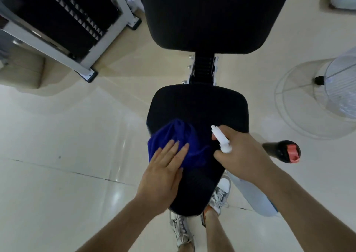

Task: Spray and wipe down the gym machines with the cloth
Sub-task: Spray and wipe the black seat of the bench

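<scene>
A black padded bench seat (204,105) lies below me, with its black back pad (208,16) farther ahead. A blue cloth (179,138) is bunched on the seat's left side. My left hand (163,174) presses flat on the cloth, fingers stretched out. My right hand (242,155) grips a spray bottle by its white nozzle head (221,140), which points toward the seat. The bottle's pale translucent body (254,197) hangs below my forearm.
A weight stack machine with a white frame (63,20) stands at the upper left. A floor fan (323,95) sits at the right. A black handle with a red end cap (285,151) pokes out right of the seat. Glossy tiled floor surrounds the bench; my shoes (181,230) are underneath.
</scene>
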Available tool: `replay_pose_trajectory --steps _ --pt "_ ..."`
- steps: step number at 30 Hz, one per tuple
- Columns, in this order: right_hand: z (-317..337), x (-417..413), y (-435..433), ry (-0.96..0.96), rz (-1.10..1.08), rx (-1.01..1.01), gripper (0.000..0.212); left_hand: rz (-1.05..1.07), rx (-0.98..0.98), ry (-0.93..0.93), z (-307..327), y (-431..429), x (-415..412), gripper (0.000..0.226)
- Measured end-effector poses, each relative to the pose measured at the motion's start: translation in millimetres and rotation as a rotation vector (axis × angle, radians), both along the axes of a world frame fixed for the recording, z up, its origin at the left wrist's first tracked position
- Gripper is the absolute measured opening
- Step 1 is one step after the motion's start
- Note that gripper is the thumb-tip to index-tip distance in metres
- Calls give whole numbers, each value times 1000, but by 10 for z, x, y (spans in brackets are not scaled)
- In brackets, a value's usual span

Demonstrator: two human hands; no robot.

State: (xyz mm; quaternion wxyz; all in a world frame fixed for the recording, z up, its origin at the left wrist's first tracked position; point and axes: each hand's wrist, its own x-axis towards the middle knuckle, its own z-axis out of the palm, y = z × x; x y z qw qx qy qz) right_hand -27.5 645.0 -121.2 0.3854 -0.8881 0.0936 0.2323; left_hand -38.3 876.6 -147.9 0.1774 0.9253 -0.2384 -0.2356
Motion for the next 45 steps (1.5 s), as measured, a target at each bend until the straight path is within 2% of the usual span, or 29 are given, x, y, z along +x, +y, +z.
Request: replay_pose_trajectory --steps 3,6,8,9,11,13,17,20,23,26,28,32,34,36,38,41,45 --pt "51 -19 117 -7 65 -70 21 -54 -62 17 97 177 -434 60" --pt "106 -61 210 -6 140 -125 22 -27 -146 -22 27 252 -248 59" --pt "135 -99 282 -4 168 -146 24 152 -207 -40 -126 230 63 53" --pt "146 -113 329 -9 186 -158 24 314 -223 -12 -194 188 248 52" --pt "178 -129 425 -26 237 -189 21 705 -304 117 -271 53 572 52" --pt "220 -131 524 -48 360 -254 20 983 -452 255 -277 -24 693 52" --pt "337 -163 703 -65 661 -373 10 1229 -773 570 -140 182 281 35" --pt "386 -200 774 -50 743 -406 10 1405 -896 883 20 246 -228 30" --pt "409 -258 828 -37 734 -392 13 1492 -1033 950 79 204 -452 32" --pt "417 -291 906 -63 706 -380 23 1423 -1099 852 221 143 -560 33" --pt "408 -230 937 -72 632 -401 16 1297 -1033 762 308 71 -640 35" --pt "360 -37 908 -88 433 -397 7 844 -699 443 146 -49 -544 48" --pt "334 21 845 -106 347 -370 13 554 -475 216 -66 -22 -326 54" --pt "298 57 775 -115 294 -345 13 366 -329 96 -192 20 -69 63" --pt "265 72 732 -100 249 -330 15 292 -213 33 -276 -9 233 59" --pt "202 86 671 -90 216 -328 18 235 67 -49 -383 -128 778 57" --pt "141 131 509 -67 167 -322 20 87 117 -73 -543 -134 1392 59"
